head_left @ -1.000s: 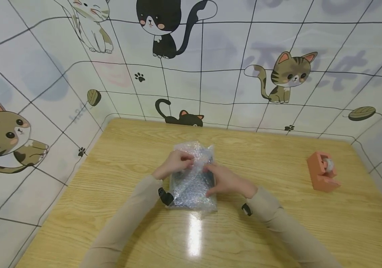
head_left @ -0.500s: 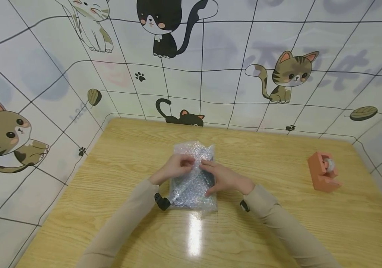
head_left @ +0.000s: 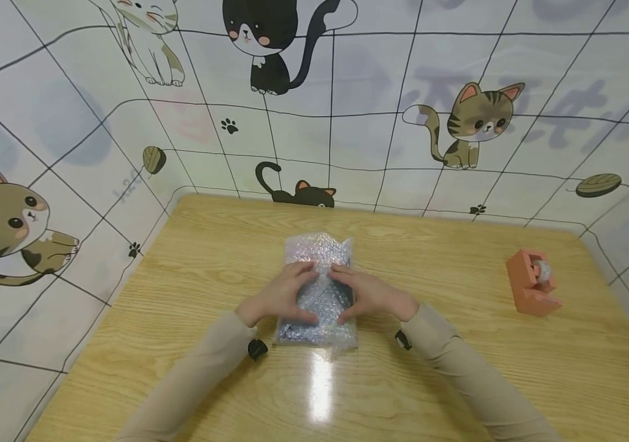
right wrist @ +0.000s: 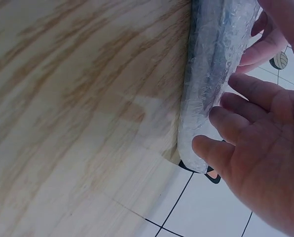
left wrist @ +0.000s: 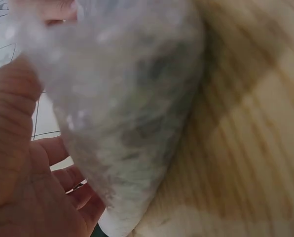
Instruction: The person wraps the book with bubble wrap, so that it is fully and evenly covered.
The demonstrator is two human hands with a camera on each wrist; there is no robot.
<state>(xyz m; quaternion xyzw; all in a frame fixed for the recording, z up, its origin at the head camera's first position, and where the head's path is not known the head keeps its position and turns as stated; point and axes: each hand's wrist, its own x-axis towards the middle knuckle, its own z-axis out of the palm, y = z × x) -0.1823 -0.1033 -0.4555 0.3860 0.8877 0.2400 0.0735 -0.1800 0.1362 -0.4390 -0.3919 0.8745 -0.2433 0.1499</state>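
A flat, rectangular package in bubble wrap (head_left: 320,245) lies on the wooden table, its contents bluish-grey through the film. My left hand (head_left: 280,296) rests over its left side, thumb spread apart from the extended fingers. On the opposite side my right hand (head_left: 374,294) lies with its fingertips on the top of the wrap and thumb low on the near part. The left wrist view shows the crinkled wrap (left wrist: 127,108) close up beside the palm. In the right wrist view the fingers touch the package's side (right wrist: 206,84). What is inside cannot be made out.
An orange tape dispenser (head_left: 529,288) with a roll in it stands at the table's right side. A white backdrop (head_left: 369,141) with cat drawings rises behind and at both sides of the table (head_left: 430,245). A dark object shows at the far right edge.
My left hand's fingers have gone from bunched on the wrap's middle to spread over its left side, thumb moving nearer. The right hand stays nearly in place.
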